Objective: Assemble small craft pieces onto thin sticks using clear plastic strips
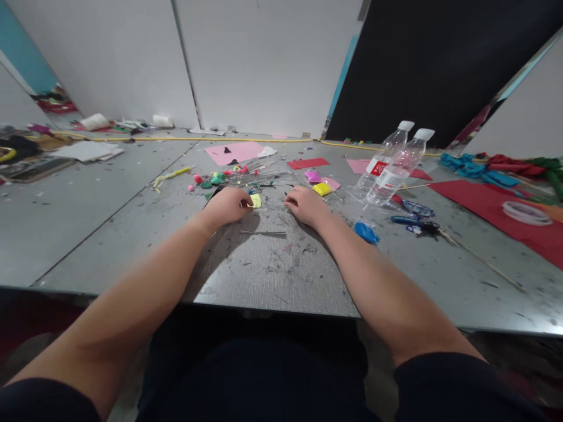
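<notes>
Both my hands rest on a grey table (281,275). My left hand (229,205) pinches a small yellow piece of clay (255,201) between thumb and fingers. My right hand (303,204) lies a short way to the right, fingers curled on the tabletop; whether it grips anything I cannot tell. Beyond the hands lie a clear plastic wrapper (264,176), small pink and green clay bits (215,177), a purple clay block (312,176) and a yellow clay block (321,189). A few thin metal wires (264,234) lie just in front of my hands.
Two clear water bottles (393,167) lean at the right. Near them are a blue clay lump (366,232), blue-handled scissors (416,223), red paper sheets (497,214), a tape roll (526,212) and a long thin stick (488,264). Pink paper (233,152) lies at the back.
</notes>
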Tool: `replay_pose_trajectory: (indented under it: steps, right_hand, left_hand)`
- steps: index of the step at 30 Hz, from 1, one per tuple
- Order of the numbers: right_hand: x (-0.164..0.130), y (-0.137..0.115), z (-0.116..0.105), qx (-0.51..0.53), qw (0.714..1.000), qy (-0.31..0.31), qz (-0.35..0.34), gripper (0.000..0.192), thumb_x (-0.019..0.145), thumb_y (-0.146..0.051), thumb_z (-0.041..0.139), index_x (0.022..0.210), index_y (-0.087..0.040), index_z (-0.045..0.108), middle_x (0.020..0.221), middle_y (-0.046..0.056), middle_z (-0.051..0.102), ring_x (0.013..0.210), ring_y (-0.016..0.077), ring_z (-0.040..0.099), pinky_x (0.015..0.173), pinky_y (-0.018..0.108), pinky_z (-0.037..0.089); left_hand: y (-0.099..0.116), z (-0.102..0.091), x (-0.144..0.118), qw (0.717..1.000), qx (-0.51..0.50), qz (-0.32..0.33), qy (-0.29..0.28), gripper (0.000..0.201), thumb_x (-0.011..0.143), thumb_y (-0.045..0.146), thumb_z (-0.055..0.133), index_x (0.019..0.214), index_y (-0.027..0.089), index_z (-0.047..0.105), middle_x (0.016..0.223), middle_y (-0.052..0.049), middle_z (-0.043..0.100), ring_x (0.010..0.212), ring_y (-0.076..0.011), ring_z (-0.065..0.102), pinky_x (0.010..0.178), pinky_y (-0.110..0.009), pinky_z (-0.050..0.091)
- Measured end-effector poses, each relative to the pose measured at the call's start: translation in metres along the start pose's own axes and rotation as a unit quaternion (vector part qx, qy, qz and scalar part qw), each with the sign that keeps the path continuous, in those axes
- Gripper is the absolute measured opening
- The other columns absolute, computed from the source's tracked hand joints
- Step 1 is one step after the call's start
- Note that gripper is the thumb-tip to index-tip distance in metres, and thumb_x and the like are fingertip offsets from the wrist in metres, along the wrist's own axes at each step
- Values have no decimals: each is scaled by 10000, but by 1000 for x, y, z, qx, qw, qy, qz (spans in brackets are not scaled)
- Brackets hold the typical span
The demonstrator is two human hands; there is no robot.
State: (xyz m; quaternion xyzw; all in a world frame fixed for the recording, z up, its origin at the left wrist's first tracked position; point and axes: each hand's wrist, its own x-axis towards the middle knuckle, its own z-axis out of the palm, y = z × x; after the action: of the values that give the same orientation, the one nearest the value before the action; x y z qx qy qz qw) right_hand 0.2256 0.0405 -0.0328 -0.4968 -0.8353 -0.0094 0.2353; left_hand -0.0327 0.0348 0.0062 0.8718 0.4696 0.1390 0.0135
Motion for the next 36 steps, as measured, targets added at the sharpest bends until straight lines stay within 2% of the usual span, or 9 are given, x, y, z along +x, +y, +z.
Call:
replay_pose_trajectory:
  steps: [3,5,13,16,19,23,29,33,36]
  right_hand:
    - [-1,2,2,23,999,31,-9,146,918,-194,588,896,-167,729,983,120,684,919,246,613,842,365,470]
    - [-1,4,3,36,998,46,-23,160,922,-187,559,909,-168,718,972,118,681,924,250,605,857,371,471]
    - [-3,-4,-12,-50,991,82,-90,250,965,-175,452,935,-151,699,976,148,688,968,282,550,901,430,409]
    - [-6,-11,-19,-62,987,106,-104,278,1001,-202,431,969,-183,706,1047,130,695,1072,293,519,988,465,375]
    - [-9,-18,-24,-65,986,124,-92,268,1006,-208,449,1054,-230,712,1209,116,653,1204,304,468,1072,491,348]
    - [-13,-26,-27,-77,983,146,-79,269,997,-216,470,1134,-275,694,1418,99,517,1345,337,380,1146,538,339]
    - [-15,-33,-30,-88,979,174,-66,277,979,-346,540,1234,-291,633,1530,116,405,1459,428,252,1151,668,328]
    - [-16,-39,-31,-86,982,166,-35,392,960,-385,569,1339,-285,560,1567,133,348,1503,459,183,1122,720,313]
    - [-18,-43,-31,-56,976,209,0,503,956,-408,566,1424,-241,487,1545,178,365,1499,456,205,1088,710,351]
  left_hand:
    - [3,-3,-2,998,14,-57,39,273,796,229,595,958,164,806,843,-102,761,809,-263,671,738,-352,466]
    - [4,-5,-3,996,12,-70,58,252,809,211,586,930,167,802,825,-100,750,807,-255,662,741,-352,466]
    - [1,-4,-2,985,-8,26,170,188,872,305,647,854,199,800,939,-118,697,971,-260,629,914,-398,462]
    - [5,-8,-3,988,-56,64,131,235,895,347,620,825,201,789,861,-91,713,852,-225,635,805,-352,465]
    - [11,-16,-6,989,-101,82,75,273,900,377,601,766,203,764,747,-54,720,711,-181,612,700,-314,430]
    - [17,-24,-10,986,-153,56,32,243,861,401,642,786,200,756,667,-26,684,619,-138,551,616,-287,395]
    - [24,-26,-11,977,-202,57,41,203,825,368,664,779,186,742,699,-21,665,651,-133,552,635,-285,422]
    - [27,-29,-12,963,-268,14,30,222,840,382,663,775,174,710,686,-17,644,647,-129,543,623,-285,422]
    - [29,-30,-13,940,-338,-25,45,205,847,358,671,745,180,667,645,-1,596,602,-114,508,591,-279,409]
